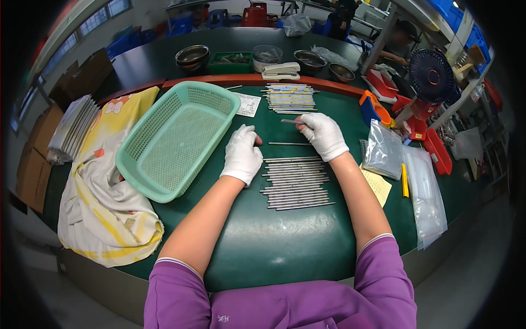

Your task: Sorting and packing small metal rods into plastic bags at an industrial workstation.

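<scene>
Both hands wear white gloves that leave some fingertips bare. Between the fingers of my right hand [322,134] is a thin metal rod [289,121], its free end pointing left. My left hand [241,151] rests by the green tabletop with its fingers curled; whether anything is in them is hidden. A single metal rod [287,143] lies crosswise between the hands. Nearer to me is a row of several metal rods [297,183] laid side by side. Beyond my hands sits another stack of shiny rods [289,98].
A mint-green plastic basket [159,148] stands left of my left hand, beside a yellow-white cloth [109,203]. On the right are plastic bags [383,151], a yellow cutter [405,180] and a fan [432,77]. Metal bowls [192,55] stand on the far table; a co-worker [397,44] sits beyond.
</scene>
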`<state>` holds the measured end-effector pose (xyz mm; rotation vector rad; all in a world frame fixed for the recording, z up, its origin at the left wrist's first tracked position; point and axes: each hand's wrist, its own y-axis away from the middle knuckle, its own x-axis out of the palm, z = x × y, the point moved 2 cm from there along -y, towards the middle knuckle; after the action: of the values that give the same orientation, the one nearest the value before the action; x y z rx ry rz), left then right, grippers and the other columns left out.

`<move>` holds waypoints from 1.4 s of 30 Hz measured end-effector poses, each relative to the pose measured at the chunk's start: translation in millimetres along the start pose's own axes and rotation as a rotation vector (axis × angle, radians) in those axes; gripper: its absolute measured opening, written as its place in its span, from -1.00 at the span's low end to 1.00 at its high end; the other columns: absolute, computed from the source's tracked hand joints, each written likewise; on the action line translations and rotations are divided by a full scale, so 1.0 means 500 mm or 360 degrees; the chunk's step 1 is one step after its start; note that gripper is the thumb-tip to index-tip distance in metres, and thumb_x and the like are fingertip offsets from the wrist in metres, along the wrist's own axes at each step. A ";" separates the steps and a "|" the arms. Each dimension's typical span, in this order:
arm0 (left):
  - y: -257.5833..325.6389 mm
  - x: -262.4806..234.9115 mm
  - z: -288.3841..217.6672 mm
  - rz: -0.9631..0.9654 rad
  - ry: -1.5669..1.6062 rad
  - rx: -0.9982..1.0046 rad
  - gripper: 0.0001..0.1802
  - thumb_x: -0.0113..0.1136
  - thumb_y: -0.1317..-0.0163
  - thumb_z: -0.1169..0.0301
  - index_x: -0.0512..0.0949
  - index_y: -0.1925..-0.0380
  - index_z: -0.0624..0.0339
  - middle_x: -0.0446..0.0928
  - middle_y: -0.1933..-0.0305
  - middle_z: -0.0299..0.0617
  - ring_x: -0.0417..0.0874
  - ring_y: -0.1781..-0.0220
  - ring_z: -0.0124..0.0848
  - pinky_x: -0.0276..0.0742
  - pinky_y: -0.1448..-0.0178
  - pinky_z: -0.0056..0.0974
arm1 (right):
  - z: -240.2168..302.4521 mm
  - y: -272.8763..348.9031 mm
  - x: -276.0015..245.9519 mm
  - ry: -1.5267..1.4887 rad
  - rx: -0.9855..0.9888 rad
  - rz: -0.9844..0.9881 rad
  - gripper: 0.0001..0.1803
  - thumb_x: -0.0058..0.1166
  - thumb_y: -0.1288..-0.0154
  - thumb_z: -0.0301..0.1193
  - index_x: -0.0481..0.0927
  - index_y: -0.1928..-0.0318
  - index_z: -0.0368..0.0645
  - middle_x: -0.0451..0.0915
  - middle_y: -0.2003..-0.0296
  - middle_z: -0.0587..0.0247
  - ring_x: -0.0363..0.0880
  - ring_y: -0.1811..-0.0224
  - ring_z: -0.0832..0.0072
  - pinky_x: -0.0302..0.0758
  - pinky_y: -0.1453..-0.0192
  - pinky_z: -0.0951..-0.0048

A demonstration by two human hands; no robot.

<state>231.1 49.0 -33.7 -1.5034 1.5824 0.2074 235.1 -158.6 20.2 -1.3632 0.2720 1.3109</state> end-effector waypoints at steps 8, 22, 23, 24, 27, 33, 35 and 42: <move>-0.020 -0.062 0.010 0.0693 0.0048 0.0110 -0.88 0.22 0.08 0.41 0.54 0.48 0.14 0.23 -0.31 0.03 0.03 -0.42 0.01 -0.03 -0.44 -0.07 | -0.023 0.021 -0.003 0.0038 0.0297 0.0396 -0.81 0.18 -0.04 -0.42 0.63 0.27 -0.11 0.54 0.35 0.14 0.52 0.20 0.22 0.46 0.10 0.33; -0.004 -0.023 -0.022 0.0342 -0.0089 0.0164 -0.90 0.28 0.08 0.35 0.56 0.57 0.08 0.43 -0.16 -0.13 0.24 -0.33 -0.05 0.00 -0.42 0.04 | -0.088 0.036 -0.076 -0.0214 0.0673 0.0739 -0.75 0.20 0.00 -0.44 0.62 0.22 -0.15 0.61 0.26 0.11 0.58 0.19 0.28 0.47 0.04 0.43; -0.004 -0.021 -0.025 0.0345 -0.0087 0.0167 -0.90 0.28 0.08 0.35 0.56 0.57 0.08 0.43 -0.16 -0.13 0.24 -0.33 -0.05 0.00 -0.42 0.04 | -0.082 0.036 -0.073 -0.0146 0.0578 0.0757 -0.74 0.22 0.02 -0.44 0.62 0.23 -0.15 0.61 0.28 0.11 0.58 0.21 0.28 0.47 0.05 0.43; -0.004 -0.020 -0.028 0.0314 -0.0085 0.0147 -0.89 0.28 0.08 0.35 0.55 0.58 0.09 0.43 -0.16 -0.11 0.27 -0.31 -0.06 0.03 -0.41 0.01 | -0.074 0.034 -0.068 -0.0078 0.0483 0.0775 -0.73 0.24 0.03 -0.44 0.62 0.23 -0.16 0.61 0.29 0.12 0.59 0.22 0.28 0.48 0.06 0.43; -0.004 -0.016 -0.023 0.0250 -0.0096 0.0126 -0.87 0.30 0.08 0.37 0.54 0.58 0.13 0.43 -0.15 -0.07 0.32 -0.28 -0.07 0.13 -0.38 -0.06 | -0.052 0.022 -0.031 -0.0123 0.0560 0.0713 -0.77 0.21 0.03 -0.48 0.63 0.26 -0.16 0.60 0.33 0.12 0.59 0.27 0.27 0.49 0.10 0.40; -0.005 -0.024 -0.025 0.0116 -0.0012 -0.0088 -0.76 0.35 0.12 0.38 0.49 0.47 0.20 0.37 -0.18 0.05 0.42 -0.18 -0.07 0.35 -0.21 -0.16 | 0.017 0.013 -0.016 -0.0182 0.0343 0.0844 -0.75 0.20 -0.01 -0.39 0.63 0.24 -0.13 0.57 0.27 0.14 0.55 0.19 0.23 0.47 0.06 0.38; -0.005 -0.019 -0.020 0.0099 -0.0005 -0.0156 -0.73 0.36 0.12 0.38 0.48 0.44 0.21 0.35 -0.20 0.07 0.44 -0.15 -0.07 0.39 -0.17 -0.17 | 0.028 0.015 -0.011 -0.0151 0.0298 0.0833 -0.74 0.22 0.00 -0.37 0.63 0.23 -0.12 0.56 0.26 0.14 0.54 0.18 0.22 0.47 0.06 0.37; -0.006 -0.023 -0.013 0.0190 0.0073 0.0076 -0.77 0.33 0.10 0.33 0.53 0.46 0.15 0.32 -0.23 0.04 0.34 -0.24 -0.05 0.23 -0.30 -0.09 | 0.023 0.010 -0.009 0.0118 0.0373 0.0650 -0.76 0.14 0.05 -0.37 0.62 0.29 -0.10 0.57 0.29 0.16 0.54 0.17 0.21 0.48 0.07 0.33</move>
<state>228.8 52.2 -20.8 -1.3875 1.7038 0.2028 223.7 -153.1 24.5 -1.1943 0.7630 1.5076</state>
